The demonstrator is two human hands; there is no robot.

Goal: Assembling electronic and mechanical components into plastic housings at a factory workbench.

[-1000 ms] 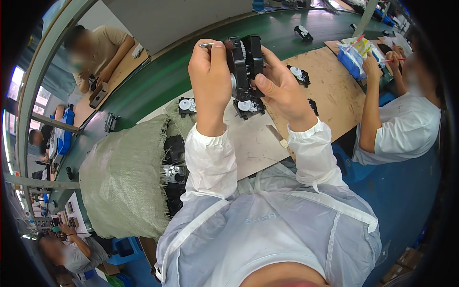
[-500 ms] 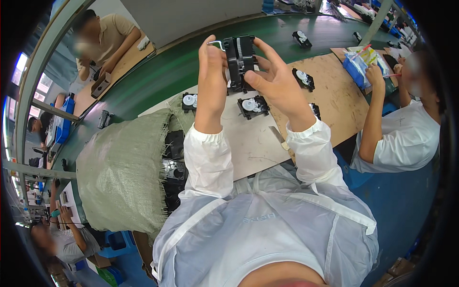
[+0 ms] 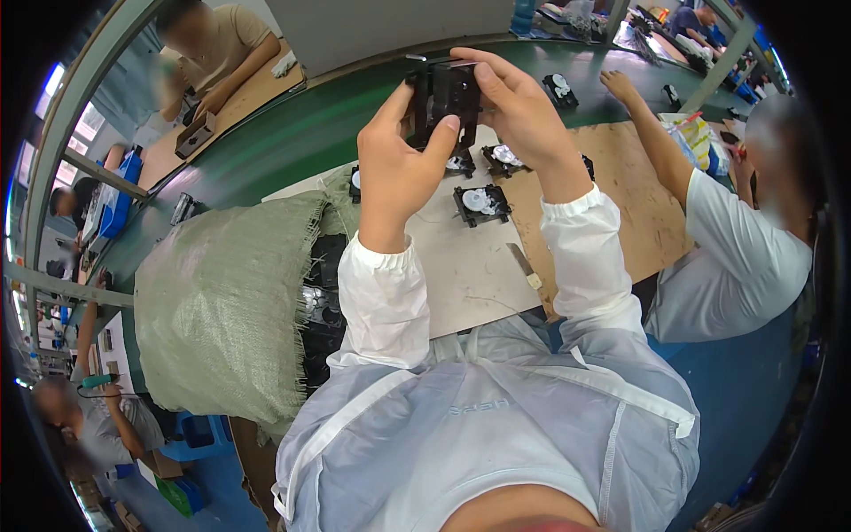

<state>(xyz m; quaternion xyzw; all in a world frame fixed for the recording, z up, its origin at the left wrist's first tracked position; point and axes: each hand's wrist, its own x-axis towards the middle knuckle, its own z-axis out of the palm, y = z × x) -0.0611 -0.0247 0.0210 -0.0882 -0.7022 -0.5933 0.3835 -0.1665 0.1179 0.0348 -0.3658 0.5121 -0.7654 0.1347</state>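
Note:
Both hands hold up a black plastic mechanism [image 3: 446,93] over the far edge of the work board. My left hand [image 3: 397,160] grips its left side, with the thumb laid across the face toward me. My right hand [image 3: 523,111] is closed round its right side and top edge. A bit of bright metal shows at its upper left corner. Below, similar black units with white gears lie on the board, one [image 3: 481,204] in plain sight and another [image 3: 503,160] close to my right wrist. My hands and forearms partly cover others.
A green woven sack [image 3: 230,297] with black parts at its mouth stands left of my arm. A flat blade with a pale handle [image 3: 532,277] lies on the board [image 3: 470,288]. Beyond runs a green belt [image 3: 346,115] carrying another unit [image 3: 558,90]. A co-worker's arm [image 3: 660,146] reaches in from the right.
The mechanism has been turned in my hands: its ribbed side and bent metal rod faced me before, now a flatter black face does. The right co-worker's arm has stretched out toward the belt.

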